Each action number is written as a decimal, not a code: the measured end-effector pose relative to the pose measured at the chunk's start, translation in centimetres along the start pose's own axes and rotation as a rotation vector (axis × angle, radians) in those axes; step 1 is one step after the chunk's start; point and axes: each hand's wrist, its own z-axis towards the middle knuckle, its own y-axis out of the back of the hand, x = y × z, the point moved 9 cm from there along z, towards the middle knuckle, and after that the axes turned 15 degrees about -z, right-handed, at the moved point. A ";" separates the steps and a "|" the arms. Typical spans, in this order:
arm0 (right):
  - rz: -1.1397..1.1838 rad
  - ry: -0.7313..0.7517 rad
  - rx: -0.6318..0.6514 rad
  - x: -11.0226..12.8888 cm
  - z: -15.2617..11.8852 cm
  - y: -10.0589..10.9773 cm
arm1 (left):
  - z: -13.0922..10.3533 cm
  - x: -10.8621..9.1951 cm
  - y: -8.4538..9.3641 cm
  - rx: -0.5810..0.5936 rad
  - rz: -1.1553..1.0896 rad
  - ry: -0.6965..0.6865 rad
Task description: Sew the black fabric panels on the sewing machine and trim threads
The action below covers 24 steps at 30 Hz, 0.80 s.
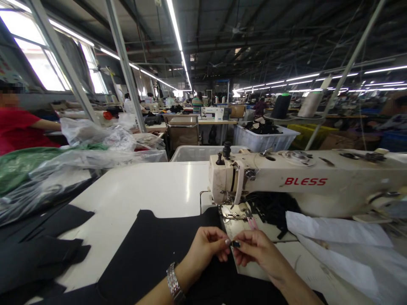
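Observation:
Both hands meet just in front of the sewing machine [305, 178], over the edge of a large black fabric piece [159, 245]. Thumb and fingers of my left hand [211, 243] are pinched together, with a watch on that wrist. Beside it, my right hand [254, 248] pinches a small dark piece [235, 244] between thumb and finger. The fingertips of the two hands nearly touch, and whether the left ones also grip the dark piece is hidden. The metal needle plate [233, 215] lies just beyond them.
More black fabric pieces [41, 258] lie at the left, by plastic bags [95, 156]. White sheets [343, 250] and bunched black material [273, 207] are on the right. Behind the table stands a white crate [267, 137]. A person in red [25, 125] is at the far left.

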 end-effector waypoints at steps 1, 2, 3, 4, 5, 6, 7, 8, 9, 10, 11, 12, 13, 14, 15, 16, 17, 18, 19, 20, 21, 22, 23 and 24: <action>0.003 0.000 -0.031 -0.2 0.1 0.2 | 0.1 0.1 0.2 -0.014 0.011 0.001; -0.002 0.007 -0.075 -0.3 0.3 0.5 | 0.2 0.1 0.4 -0.034 0.017 -0.003; -0.015 0.025 -0.123 -0.4 0.3 0.9 | 0.2 0.2 0.6 -0.052 0.023 -0.009; -0.032 0.053 -0.166 -0.3 0.4 1.3 | 0.3 0.1 0.9 -0.071 0.026 -0.018; -0.052 0.084 -0.192 -0.1 0.3 1.5 | 0.4 0.1 1.0 -0.087 0.030 -0.029; -0.073 0.112 -0.196 0.1 0.3 1.5 | 0.4 0.0 1.2 -0.103 0.033 -0.043; -0.092 0.133 -0.183 0.3 0.3 1.3 | 0.4 -0.1 1.3 -0.116 0.036 -0.059; -0.110 0.149 -0.165 0.4 0.2 1.0 | 0.3 -0.2 1.4 -0.128 0.043 -0.073; -0.127 0.161 -0.149 0.6 0.2 0.7 | 0.2 -0.4 1.3 -0.137 0.053 -0.085; -0.143 0.171 -0.145 0.7 0.1 0.5 | 0.1 -0.6 1.3 -0.145 0.066 -0.098; -0.157 0.182 -0.155 0.9 0.1 0.5 | -0.1 -0.8 1.3 -0.153 0.082 -0.110; -0.170 0.193 -0.177 1.1 0.0 0.5 | -0.3 -0.9 1.2 -0.158 0.097 -0.122; -0.184 0.201 -0.197 1.2 -0.1 0.6 | -0.4 -1.1 1.0 -0.157 0.110 -0.132; -0.194 0.204 -0.221 1.3 -0.2 0.7 | -0.5 -1.2 0.9 -0.155 0.117 -0.140; -0.197 0.207 -0.254 1.4 -0.3 0.9 | -0.6 -1.3 0.9 -0.153 0.119 -0.148; -0.197 0.210 -0.293 1.5 -0.4 1.2 | -0.6 -1.3 0.8 -0.151 0.119 -0.149; -0.196 0.212 -0.332 1.5 -0.5 1.5 | -0.5 -1.3 0.8 -0.150 0.118 -0.146; -0.194 0.213 -0.367 1.5 -0.7 1.7 | -0.5 -1.2 0.9 -0.151 0.118 -0.143; -0.190 0.215 -0.395 1.5 -0.8 1.9 | -0.5 -1.1 0.9 -0.152 0.119 -0.141; -0.186 0.217 -0.409 1.4 -0.9 2.0 | -0.5 -1.1 0.9 -0.153 0.124 -0.141; -0.186 0.215 -0.393 1.3 -0.8 1.8 | -0.5 -1.1 0.9 -0.153 0.136 -0.145; -0.185 0.214 -0.373 1.2 -0.8 1.5 | -0.7 -1.2 0.9 -0.155 0.158 -0.157; -0.181 0.213 -0.359 1.1 -0.7 1.4 | -0.8 -1.5 0.8 -0.158 0.191 -0.179; -0.175 0.212 -0.355 1.0 -0.7 1.3 | -1.1 -1.8 0.6 -0.157 0.230 -0.201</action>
